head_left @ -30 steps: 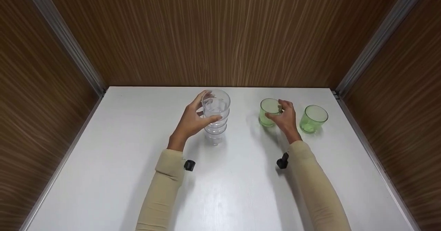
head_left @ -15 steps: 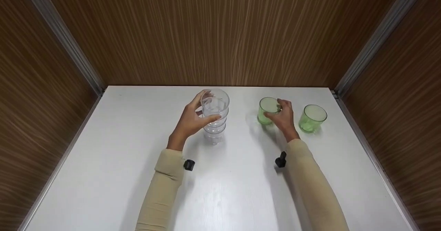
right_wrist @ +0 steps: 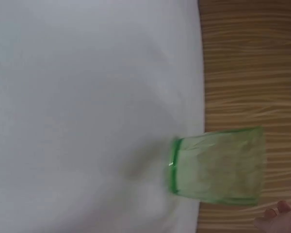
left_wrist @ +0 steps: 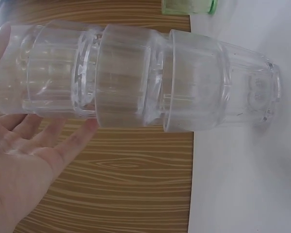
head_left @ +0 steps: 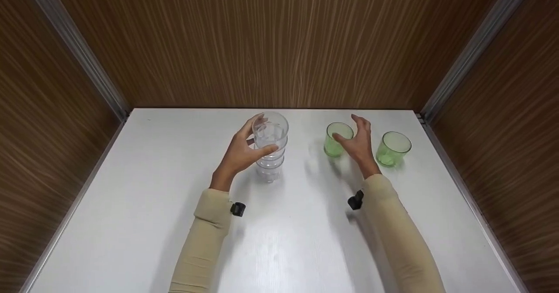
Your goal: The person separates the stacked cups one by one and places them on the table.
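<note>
Nearest the viewer, two cream sleeves [head_left: 205, 236] are seen reaching forward over the white table [head_left: 131, 223], each with a small black wrist camera [head_left: 238, 208] strapped at the cuff. Further in, the left hand [head_left: 238, 155] is wrapped around a stack of clear cups [head_left: 271, 146], thumb on the near side and fingers round the far side of the upper cups, so that the nested column is steadied and kept upright; in the left wrist view the stack of clear cups [left_wrist: 136, 82] is shown as several ribbed tumblers seated one inside another, with its base on the table and the fingertips [left_wrist: 87, 127] pressed against the wall. To the right, the right hand [head_left: 356, 142] is held spread, with straight fingers and the thumb set wide apart, just beside a green cup [head_left: 335, 139]; nothing is gripped by it, and whether the palm brushes the cup cannot be told. In the right wrist view the green cup [right_wrist: 216, 162] stands upright by itself on the table, with only fingertips [right_wrist: 276, 211] visible at the frame's edge, which suggests a hand set wide enough to fit around the cup. A second green cup [head_left: 392, 148] stands beyond the right hand, well apart from the clear stack. Farthest off, the table is closed in by brown wood-grain walls [head_left: 279, 44].
</note>
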